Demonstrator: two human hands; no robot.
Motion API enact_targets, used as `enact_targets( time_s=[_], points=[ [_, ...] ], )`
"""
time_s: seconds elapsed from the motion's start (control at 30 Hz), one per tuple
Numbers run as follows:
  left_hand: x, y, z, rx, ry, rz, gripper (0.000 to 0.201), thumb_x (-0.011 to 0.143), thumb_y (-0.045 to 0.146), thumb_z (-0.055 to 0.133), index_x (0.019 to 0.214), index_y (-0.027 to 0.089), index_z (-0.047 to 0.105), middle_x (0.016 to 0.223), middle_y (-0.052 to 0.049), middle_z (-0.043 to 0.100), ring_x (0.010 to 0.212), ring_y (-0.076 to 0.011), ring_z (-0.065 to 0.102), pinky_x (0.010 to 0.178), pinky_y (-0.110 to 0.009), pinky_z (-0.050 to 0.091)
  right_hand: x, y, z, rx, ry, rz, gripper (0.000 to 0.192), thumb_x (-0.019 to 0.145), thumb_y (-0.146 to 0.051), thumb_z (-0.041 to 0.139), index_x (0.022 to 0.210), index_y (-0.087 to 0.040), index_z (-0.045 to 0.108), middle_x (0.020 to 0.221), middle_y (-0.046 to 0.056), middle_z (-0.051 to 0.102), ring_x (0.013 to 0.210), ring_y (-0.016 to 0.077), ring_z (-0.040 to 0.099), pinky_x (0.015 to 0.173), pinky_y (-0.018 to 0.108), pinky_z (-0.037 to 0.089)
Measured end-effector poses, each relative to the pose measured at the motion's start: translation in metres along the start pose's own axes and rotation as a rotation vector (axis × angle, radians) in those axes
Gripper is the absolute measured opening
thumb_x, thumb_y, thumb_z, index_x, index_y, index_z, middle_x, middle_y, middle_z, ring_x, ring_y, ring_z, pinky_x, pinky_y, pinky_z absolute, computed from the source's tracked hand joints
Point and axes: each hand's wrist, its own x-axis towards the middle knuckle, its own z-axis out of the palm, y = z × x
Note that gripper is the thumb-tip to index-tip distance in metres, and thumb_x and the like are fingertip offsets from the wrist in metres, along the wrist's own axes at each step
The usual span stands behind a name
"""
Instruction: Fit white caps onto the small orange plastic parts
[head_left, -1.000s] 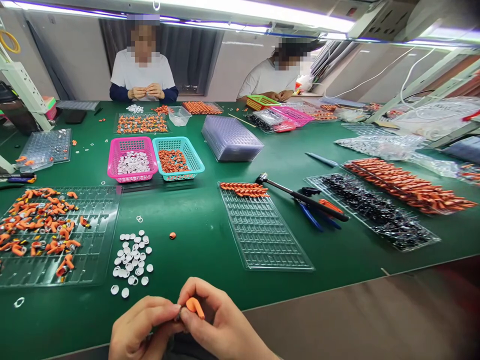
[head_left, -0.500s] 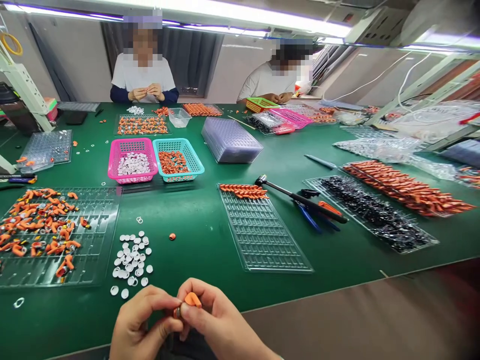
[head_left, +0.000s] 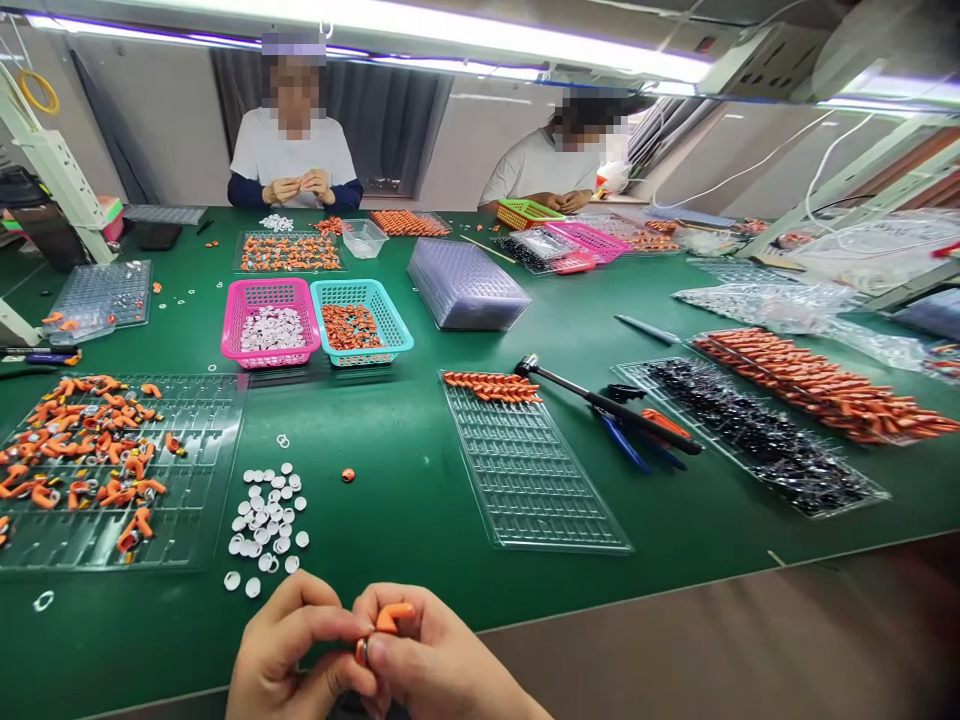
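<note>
Bright, even overhead light from a long tube lamp (head_left: 450,25) across the top edge; tube blown out to white with purple fringing along it. Green worktop (head_left: 420,500) evenly lit, shadows short and soft, faint ones under the pink basket (head_left: 268,325) and teal basket (head_left: 361,320). Glare on the clear tray (head_left: 536,470) and on the plastic bags (head_left: 757,295) at right. Strong wide-angle distortion: worktop edge bows, frame posts at left and right lean inward. Centre sharp; bottom right corner dark and smeared. Left hand (head_left: 289,660) and right hand (head_left: 439,665) at the bottom edge slightly soft, cut off by the frame. 2 faces pixelated.
</note>
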Motion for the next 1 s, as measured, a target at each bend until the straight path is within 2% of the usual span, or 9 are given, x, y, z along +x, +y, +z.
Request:
enact_targets(
  time_s=[0.1,0.23,0.4,0.5,0.63,0.8,0.9,1.0],
  points=[
    [-0.005,0.002,0.002,-0.032,-0.036,0.009,0.010,0.090,0.027,0.069,0.098,0.026,0.075,0.073,0.000,0.061,0.059,-0.0118,0.060,0.052,-0.017,0.051,-0.003,0.006,-0.002,0.064,-0.050,0.033,0.039,0.066,-0.038,0.088,0.073,-0.014,0.057,0.055,-0.003,0.060,0.044,0.0037,0.048,0.047,0.015,0.040],
    [-0.007,0.004,0.006,-0.065,-0.022,-0.043,0.015,0.089,0.031,0.070,0.103,0.029,0.073,0.075,0.001,0.059,0.063,-0.0126,0.060,0.053,-0.018,0.052,-0.002,0.015,-0.008,0.159,-0.120,0.048,0.041,0.069,-0.042,0.087,0.076,-0.017,0.054,0.056,-0.006,0.057,0.045,0.0052,0.050,0.049,0.017,0.043],
    [-0.003,0.003,0.005,0.055,-0.066,0.028,0.019,0.084,0.034,0.075,0.102,0.027,0.073,0.075,0.000,0.056,0.060,-0.0132,0.059,0.051,-0.020,0.052,0.001,0.022,-0.009,0.247,-0.082,0.005,0.048,0.059,-0.035,0.095,0.073,-0.015,0.054,0.069,-0.005,0.057,0.061,0.0045,0.055,0.063,0.016,0.041],
    [-0.004,0.001,0.002,0.129,-0.081,0.074,0.021,0.083,0.035,0.076,0.101,0.026,0.073,0.073,0.000,0.056,0.058,-0.0131,0.058,0.048,-0.020,0.050,0.005,0.025,-0.006,0.225,-0.069,-0.043,0.050,0.055,-0.036,0.097,0.073,-0.016,0.054,0.067,-0.005,0.057,0.061,0.0058,0.054,0.063,0.016,0.040],
    [-0.005,0.000,-0.001,0.200,-0.052,0.108,0.021,0.084,0.035,0.075,0.102,0.024,0.073,0.074,-0.001,0.058,0.060,-0.0140,0.059,0.049,-0.021,0.051,0.007,0.026,-0.006,0.223,-0.023,-0.130,0.044,0.056,-0.032,0.097,0.074,-0.017,0.059,0.077,-0.003,0.061,0.065,0.0074,0.056,0.063,0.018,0.041],
    [-0.004,0.002,-0.001,0.254,-0.057,0.157,0.023,0.083,0.032,0.076,0.103,0.022,0.072,0.074,0.000,0.059,0.062,-0.0140,0.060,0.052,-0.021,0.052,0.001,0.028,-0.016,0.090,0.026,-0.299,0.038,0.058,-0.041,0.094,0.083,-0.023,0.071,0.087,0.001,0.066,0.071,0.0113,0.057,0.067,0.023,0.045],
    [-0.004,0.003,-0.001,0.300,-0.025,0.159,0.023,0.086,0.037,0.072,0.104,0.023,0.073,0.073,0.000,0.057,0.064,-0.0144,0.058,0.054,-0.023,0.051,-0.003,0.028,-0.021,0.006,0.014,-0.332,0.028,0.062,-0.040,0.092,0.080,-0.026,0.077,0.085,0.001,0.068,0.069,0.0119,0.059,0.070,0.026,0.048],
    [-0.002,0.004,-0.002,0.366,-0.028,0.209,0.023,0.086,0.037,0.072,0.104,0.023,0.073,0.073,0.000,0.057,0.065,-0.0156,0.056,0.056,-0.025,0.051,-0.004,0.027,-0.022,-0.009,0.022,-0.340,0.019,0.065,-0.037,0.091,0.078,-0.029,0.080,0.078,0.001,0.070,0.066,0.0123,0.061,0.065,0.026,0.049]
  ],
)
